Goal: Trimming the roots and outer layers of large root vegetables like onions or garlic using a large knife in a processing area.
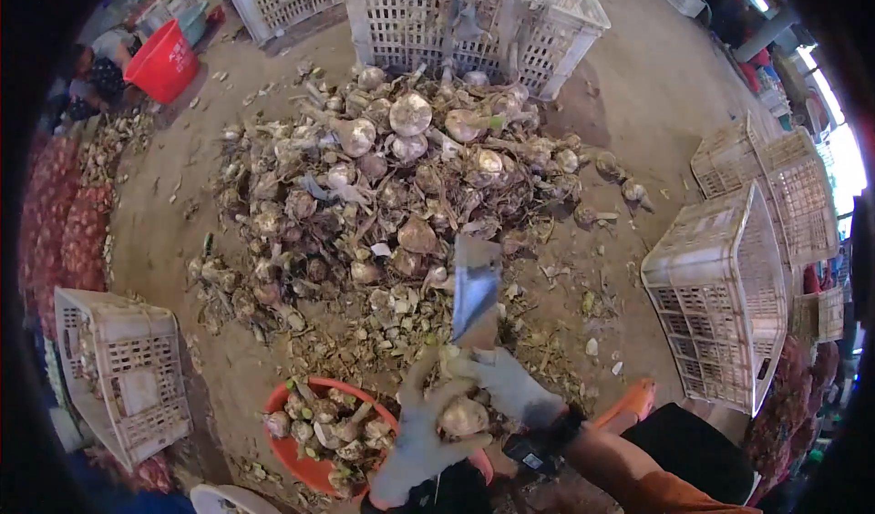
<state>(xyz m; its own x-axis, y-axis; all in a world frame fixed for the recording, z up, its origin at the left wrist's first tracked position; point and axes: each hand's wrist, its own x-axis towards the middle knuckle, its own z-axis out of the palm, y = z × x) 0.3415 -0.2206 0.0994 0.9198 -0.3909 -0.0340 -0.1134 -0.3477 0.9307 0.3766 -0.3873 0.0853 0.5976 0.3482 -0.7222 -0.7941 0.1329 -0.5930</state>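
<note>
My left hand (420,439), in a pale glove, is closed around a garlic bulb (464,416) low in the middle of the view. Beside it, my right hand (509,381), also gloved, grips a broad-bladed knife (476,292) with its blade pointing up and away from me; the handle is hidden in the hand. A large pile of untrimmed garlic bulbs (410,172) with stalks and roots lies on the ground beyond the blade. Left of my left hand, an orange-red basin (280,445) holds several garlic bulbs with short stems.
White plastic crates stand behind the pile (396,25), at left (140,377) and at right (711,295). Cut stalks and scraps (389,316) litter the ground. A person (102,70) sits far left near a red bucket (164,63). Filled net sacks (85,234) line the left side.
</note>
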